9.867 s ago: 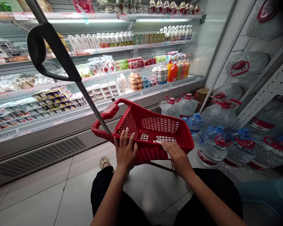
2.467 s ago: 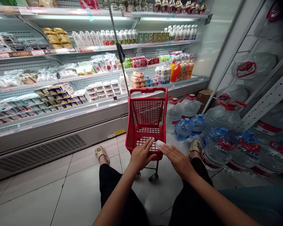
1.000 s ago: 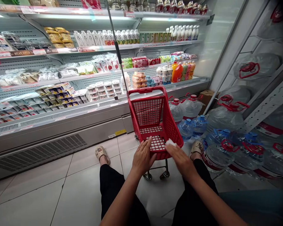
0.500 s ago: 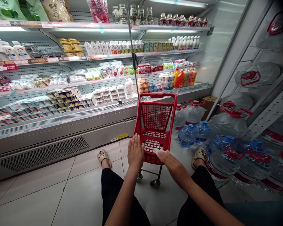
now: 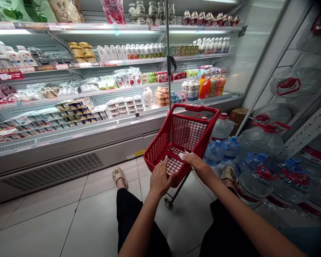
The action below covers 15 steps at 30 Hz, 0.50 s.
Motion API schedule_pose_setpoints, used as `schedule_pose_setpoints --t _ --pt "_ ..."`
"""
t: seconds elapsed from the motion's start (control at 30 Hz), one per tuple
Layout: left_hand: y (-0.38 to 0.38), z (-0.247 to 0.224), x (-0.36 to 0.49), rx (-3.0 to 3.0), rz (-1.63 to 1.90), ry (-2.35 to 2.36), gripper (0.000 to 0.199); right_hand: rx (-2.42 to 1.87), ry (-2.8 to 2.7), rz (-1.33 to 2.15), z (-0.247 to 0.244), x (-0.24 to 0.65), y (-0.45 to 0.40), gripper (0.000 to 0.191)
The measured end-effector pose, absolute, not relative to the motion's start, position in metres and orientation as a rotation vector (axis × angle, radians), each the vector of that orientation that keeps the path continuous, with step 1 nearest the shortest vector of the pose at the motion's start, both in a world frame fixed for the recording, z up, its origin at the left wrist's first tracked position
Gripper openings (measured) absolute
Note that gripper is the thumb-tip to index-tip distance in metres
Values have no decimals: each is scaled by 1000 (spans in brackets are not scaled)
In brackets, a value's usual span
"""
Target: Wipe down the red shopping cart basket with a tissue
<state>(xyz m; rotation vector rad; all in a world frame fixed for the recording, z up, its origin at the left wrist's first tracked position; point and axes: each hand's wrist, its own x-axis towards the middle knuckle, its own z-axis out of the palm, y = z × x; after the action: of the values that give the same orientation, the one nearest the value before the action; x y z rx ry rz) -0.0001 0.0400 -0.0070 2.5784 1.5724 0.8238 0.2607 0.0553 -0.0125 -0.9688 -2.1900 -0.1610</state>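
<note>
A small red mesh shopping cart (image 5: 190, 131) on thin metal legs stands between my legs, turned at an angle. At its near left edge is my left hand (image 5: 160, 179), fingers stretched out and thumb apart, holding nothing. I cannot tell how firmly it touches the rim. My right hand (image 5: 200, 167) is at the cart's near right side, its fingers closed on a thin white tissue (image 5: 182, 156). The tissue lies against the red plastic inside the edge. Through the mesh floor of the basket, pale floor tiles show.
An open-looking refrigerated display (image 5: 112, 125) with dairy goods and drinks runs along the front. Its glass door has a black handle (image 5: 171, 65). Large water bottles (image 5: 259, 178) crowd the right side beside a white rack (image 5: 307, 125). My shoes (image 5: 120, 177) rest on pale tiles.
The cart has swung round, its far handle end going right and its near left corner now showing. Both hands have shifted with it. The glass door's handle appears farther right.
</note>
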Motion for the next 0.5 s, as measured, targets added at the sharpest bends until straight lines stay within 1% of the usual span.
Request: schedule_pose_setpoints --t 0.13,0.2,0.37,0.5 --pt "42 -3 8 2442 896 1652 67 -959 -2190 -136 -17 245 38 67" --pt "38 -1 16 2417 949 1656 66 -908 -2200 -134 -21 227 22 66" --pt "21 -3 31 2468 1016 1559 72 -795 -2262 -140 -26 200 -1 59" --pt "19 -7 23 2572 996 1564 80 -847 -2285 -181 -19 224 12 61"
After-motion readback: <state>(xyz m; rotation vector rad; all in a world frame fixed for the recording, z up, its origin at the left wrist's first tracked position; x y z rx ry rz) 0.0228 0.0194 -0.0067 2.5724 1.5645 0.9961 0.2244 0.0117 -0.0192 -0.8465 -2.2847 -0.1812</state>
